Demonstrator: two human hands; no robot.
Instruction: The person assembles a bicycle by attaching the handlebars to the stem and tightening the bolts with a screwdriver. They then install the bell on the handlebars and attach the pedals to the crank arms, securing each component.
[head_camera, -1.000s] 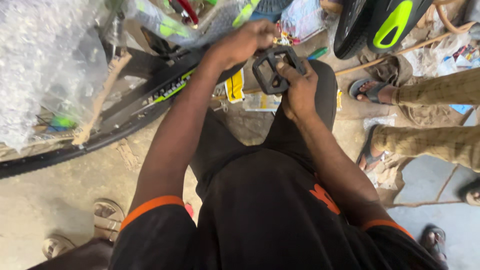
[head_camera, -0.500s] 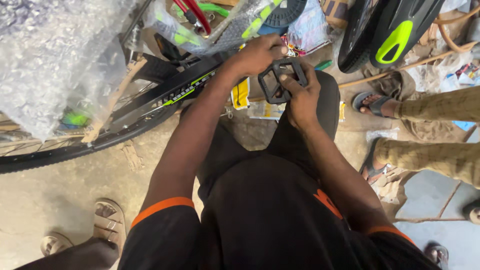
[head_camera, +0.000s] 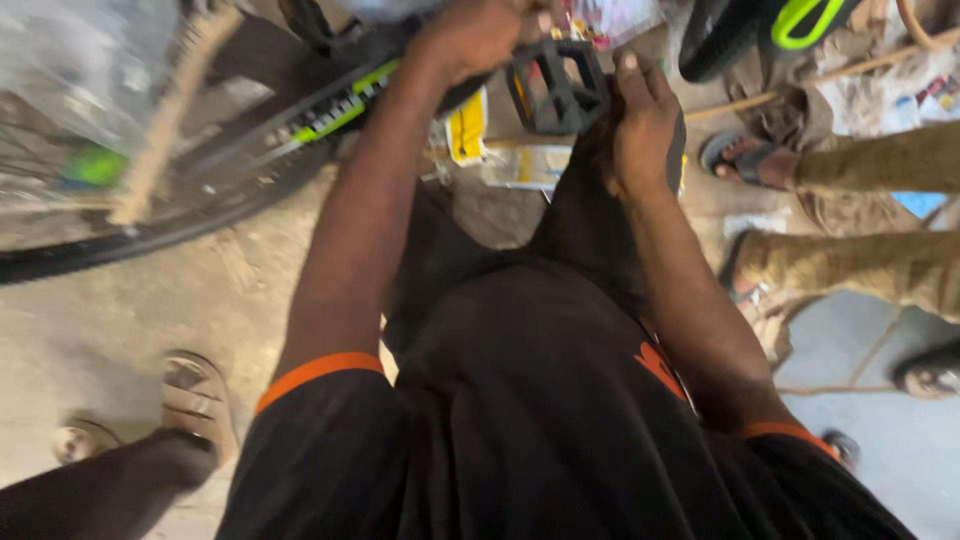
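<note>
A black plastic bicycle pedal sits near the top middle of the head view. My right hand grips its right side, thumb up along the edge. At the pedal's left end, by the black and green bicycle frame, my left hand is closed; the top edge of the view cuts off its fingers. Both my forearms reach forward over my black trousers and black shirt with orange trim.
A bicycle tyre curves across the left, with bubble wrap above it. Another person's legs in tan trousers and a sandalled foot are on the right. A second wheel with a green part stands top right. Concrete floor below.
The view has tilted down and the pedal and hands now sit higher, at the top edge. Both hands stay on the pedal by the frame.
</note>
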